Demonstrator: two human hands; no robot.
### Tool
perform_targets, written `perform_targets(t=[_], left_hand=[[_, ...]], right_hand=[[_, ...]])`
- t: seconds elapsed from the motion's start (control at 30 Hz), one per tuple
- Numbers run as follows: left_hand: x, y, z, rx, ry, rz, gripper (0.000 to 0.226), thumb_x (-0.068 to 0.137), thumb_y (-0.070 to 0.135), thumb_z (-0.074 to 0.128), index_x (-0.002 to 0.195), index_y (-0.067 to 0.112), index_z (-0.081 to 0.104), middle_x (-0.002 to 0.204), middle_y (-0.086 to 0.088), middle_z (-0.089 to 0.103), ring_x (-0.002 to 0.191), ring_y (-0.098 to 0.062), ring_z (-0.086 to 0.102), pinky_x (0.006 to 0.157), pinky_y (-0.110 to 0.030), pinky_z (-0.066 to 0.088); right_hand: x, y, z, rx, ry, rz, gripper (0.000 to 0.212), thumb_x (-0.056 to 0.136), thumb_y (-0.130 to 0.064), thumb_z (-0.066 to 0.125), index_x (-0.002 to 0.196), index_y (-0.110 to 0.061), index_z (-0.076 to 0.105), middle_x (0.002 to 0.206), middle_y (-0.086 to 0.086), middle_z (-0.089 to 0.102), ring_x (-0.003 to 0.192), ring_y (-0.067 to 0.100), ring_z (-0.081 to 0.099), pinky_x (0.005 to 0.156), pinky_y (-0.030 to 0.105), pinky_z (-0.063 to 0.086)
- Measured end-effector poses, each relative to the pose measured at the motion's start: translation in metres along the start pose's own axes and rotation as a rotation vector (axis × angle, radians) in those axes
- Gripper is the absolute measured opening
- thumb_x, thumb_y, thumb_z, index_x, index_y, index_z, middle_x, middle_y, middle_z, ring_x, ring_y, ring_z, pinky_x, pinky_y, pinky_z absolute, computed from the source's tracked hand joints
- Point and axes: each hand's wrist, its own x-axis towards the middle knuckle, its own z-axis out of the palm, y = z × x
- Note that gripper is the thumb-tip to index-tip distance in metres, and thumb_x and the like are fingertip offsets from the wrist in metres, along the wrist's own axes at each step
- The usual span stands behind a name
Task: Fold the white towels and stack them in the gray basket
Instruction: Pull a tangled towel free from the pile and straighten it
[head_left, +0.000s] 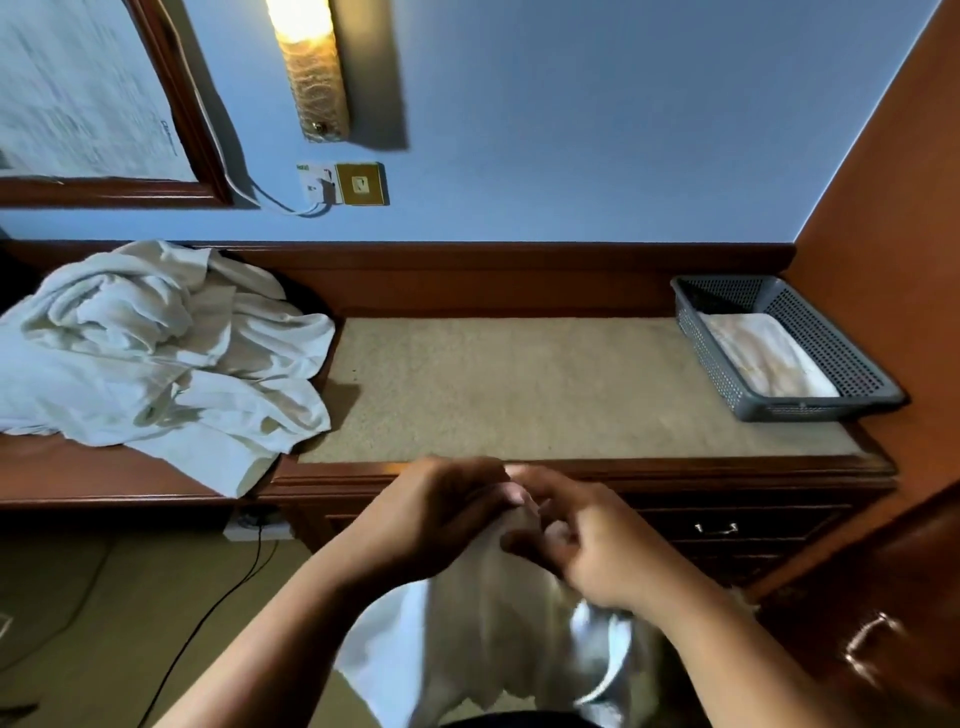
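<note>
A white towel (483, 639) hangs down in front of the dresser, below its front edge. My left hand (431, 519) grips its top edge, and my right hand (582, 540) pinches the same edge close beside it, fingers nearly touching. A crumpled pile of white towels (156, 353) lies at the left, spilling over the lower desk. The gray basket (852, 374) stands at the far right of the dresser top with one folded white towel (763, 353) lying flat in it.
The beige dresser top (519, 389) spans between pile and basket. An orange wall (893, 208) rises right of the basket. Drawers with metal handles (717, 529) sit below. A black cable (218, 613) runs across the floor at the left.
</note>
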Motion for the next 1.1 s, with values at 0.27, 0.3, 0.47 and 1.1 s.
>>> perform_targets(t=[0.27, 0.3, 0.47, 1.1], left_hand=[[-0.021, -0.083, 0.028, 0.062, -0.266, -0.409, 0.027, 0.085, 0.052, 0.074, 0.081, 0.025, 0.069, 0.064, 0.021, 0.061, 0.061, 0.003, 0.054, 0.061, -0.029, 0.045], [-0.032, -0.096, 0.033, 0.065, -0.248, -0.461, 0.025, 0.086, 0.048, 0.074, 0.075, 0.027, 0.066, 0.061, 0.02, 0.059, 0.059, 0.002, 0.052, 0.061, -0.031, 0.044], [-0.054, -0.104, 0.012, -0.088, 0.314, -0.664, 0.009, 0.086, 0.037, 0.078, 0.08, 0.042, 0.073, 0.067, 0.016, 0.072, 0.058, 0.002, 0.063, 0.061, -0.036, 0.051], [-0.023, -0.027, -0.005, -1.076, 0.428, -0.373, 0.041, 0.071, 0.047, 0.087, 0.08, 0.011, 0.071, 0.077, -0.01, 0.063, 0.072, -0.014, 0.06, 0.068, -0.023, 0.053]], right_hand=[[0.005, 0.004, -0.043, 0.275, 0.637, -0.019, 0.022, 0.081, -0.046, 0.054, 0.093, -0.035, 0.067, 0.076, -0.015, 0.069, 0.068, -0.002, 0.059, 0.066, 0.024, 0.047], [0.005, 0.009, -0.052, 0.306, 0.715, 0.006, 0.022, 0.079, -0.05, 0.053, 0.091, -0.039, 0.067, 0.073, -0.016, 0.068, 0.065, -0.001, 0.057, 0.065, 0.026, 0.046], [-0.004, 0.021, -0.081, 0.087, 0.679, 0.179, 0.03, 0.086, -0.046, 0.064, 0.085, -0.016, 0.065, 0.066, 0.001, 0.065, 0.057, 0.008, 0.053, 0.057, 0.026, 0.041], [0.015, 0.012, -0.017, 0.513, 0.259, 0.261, 0.007, 0.094, -0.025, 0.069, 0.087, -0.022, 0.07, 0.08, 0.008, 0.071, 0.075, 0.014, 0.062, 0.071, 0.03, 0.047]])
